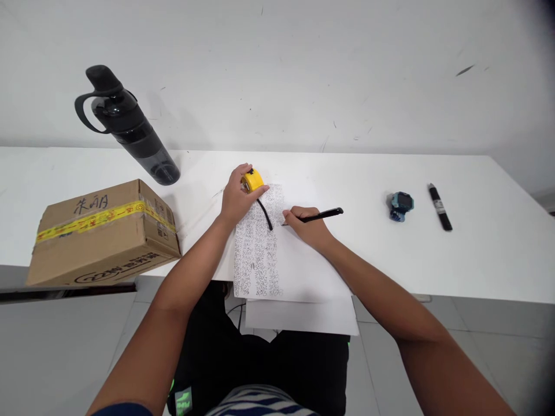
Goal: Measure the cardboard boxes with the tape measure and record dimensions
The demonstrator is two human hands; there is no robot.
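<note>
My left hand [239,195] is closed around a yellow tape measure [255,179] at the top of a sheet of paper [310,263]. A black wrist strap [265,214] trails from the tape measure across the page. In my right hand [310,225] is a black pen [325,214], its tip down on the paper. Dense columns of small handwriting cover the sheet's left part, while its right part is blank. A second white sheet [301,316] lies underneath and sticks out past the table's front edge.
A taped cardboard box [104,231] stands at the left, with a tall black bottle [136,130] behind it. Toward the right lie a blue watch [401,205] and a black marker [440,209]. The white table [485,248] meets a wall at the back.
</note>
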